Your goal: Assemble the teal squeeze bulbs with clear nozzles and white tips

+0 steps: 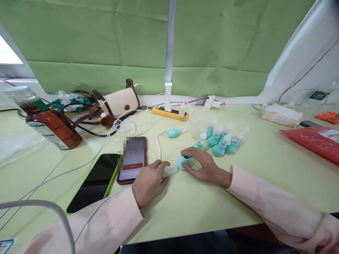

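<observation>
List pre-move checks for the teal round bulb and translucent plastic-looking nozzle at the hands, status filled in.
1. Teal round bulb grasped by right hand: ok.
2. Bulb mouth uncovered: ok, opening visible.
3. Translucent plastic-looking nozzle at left hand: ok.
4. Nozzle seated in bulb mouth: not ok, it is outside.
5. Left hand's grip on nozzle firm: cannot tell.
6. Left hand clear of red-cased, lit-screen smartphone: cannot tell, they overlap in view.

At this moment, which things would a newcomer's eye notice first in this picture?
Probably the large green covering across the back, by its size. Then the cluster of turquoise bulbs right of centre, with the right hand holding a separate bulb nearer the front. At far left, the bottle of reddish-brown liquid stands out too.
</observation>
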A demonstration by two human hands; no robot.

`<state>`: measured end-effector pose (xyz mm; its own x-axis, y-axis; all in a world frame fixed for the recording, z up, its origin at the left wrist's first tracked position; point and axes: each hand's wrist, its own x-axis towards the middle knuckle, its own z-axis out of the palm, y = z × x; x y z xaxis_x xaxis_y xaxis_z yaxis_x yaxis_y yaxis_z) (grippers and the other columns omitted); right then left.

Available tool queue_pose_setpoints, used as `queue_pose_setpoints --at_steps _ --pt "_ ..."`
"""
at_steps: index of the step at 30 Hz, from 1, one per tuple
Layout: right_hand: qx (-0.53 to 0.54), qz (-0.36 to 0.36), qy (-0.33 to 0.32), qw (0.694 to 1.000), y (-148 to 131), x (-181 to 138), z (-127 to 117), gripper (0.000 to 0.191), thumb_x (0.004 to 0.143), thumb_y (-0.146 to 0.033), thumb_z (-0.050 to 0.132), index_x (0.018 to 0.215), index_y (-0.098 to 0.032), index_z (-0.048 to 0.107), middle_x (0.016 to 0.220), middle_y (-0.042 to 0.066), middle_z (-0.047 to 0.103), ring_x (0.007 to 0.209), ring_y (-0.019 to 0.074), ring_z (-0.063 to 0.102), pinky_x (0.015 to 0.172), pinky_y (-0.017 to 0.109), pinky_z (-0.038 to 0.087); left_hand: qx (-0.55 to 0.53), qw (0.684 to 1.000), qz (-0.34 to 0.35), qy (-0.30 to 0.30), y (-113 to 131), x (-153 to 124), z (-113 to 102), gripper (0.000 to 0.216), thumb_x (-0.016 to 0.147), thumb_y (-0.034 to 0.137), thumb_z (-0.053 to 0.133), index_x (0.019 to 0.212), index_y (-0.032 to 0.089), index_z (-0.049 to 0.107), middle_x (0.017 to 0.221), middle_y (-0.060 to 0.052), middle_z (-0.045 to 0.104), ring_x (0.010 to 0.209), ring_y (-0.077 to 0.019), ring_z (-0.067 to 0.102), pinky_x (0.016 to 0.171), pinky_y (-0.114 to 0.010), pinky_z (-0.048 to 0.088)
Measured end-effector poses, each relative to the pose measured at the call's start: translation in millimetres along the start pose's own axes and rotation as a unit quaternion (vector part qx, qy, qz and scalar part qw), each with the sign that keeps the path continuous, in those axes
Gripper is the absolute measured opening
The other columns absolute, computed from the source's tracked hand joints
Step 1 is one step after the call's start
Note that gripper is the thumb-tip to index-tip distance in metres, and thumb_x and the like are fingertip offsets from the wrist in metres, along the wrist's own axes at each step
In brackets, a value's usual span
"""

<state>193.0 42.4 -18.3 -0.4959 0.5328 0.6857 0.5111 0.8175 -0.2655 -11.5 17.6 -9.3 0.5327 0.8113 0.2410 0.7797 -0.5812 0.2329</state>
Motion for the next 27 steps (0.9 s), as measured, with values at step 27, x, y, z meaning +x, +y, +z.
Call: queue_pose_setpoints --at_steps 27 --pt "-0.121 0.030 0.248 0.961 30 -14 -24 0.050 0.059 -0.018 0.066 0.101 -0.021 0.038 0.088 0.005 0.041 0.082 0.0201 0.044 0.059 0.034 0.045 0.160 0.982 0.071 -0.074 10 -4 -20 0.030 0.062 0.014 0.044 0.090 0.015 0.054 0.079 -0.008 0.058 0.070 -0.0257 0.055 0.054 -0.037 0.045"
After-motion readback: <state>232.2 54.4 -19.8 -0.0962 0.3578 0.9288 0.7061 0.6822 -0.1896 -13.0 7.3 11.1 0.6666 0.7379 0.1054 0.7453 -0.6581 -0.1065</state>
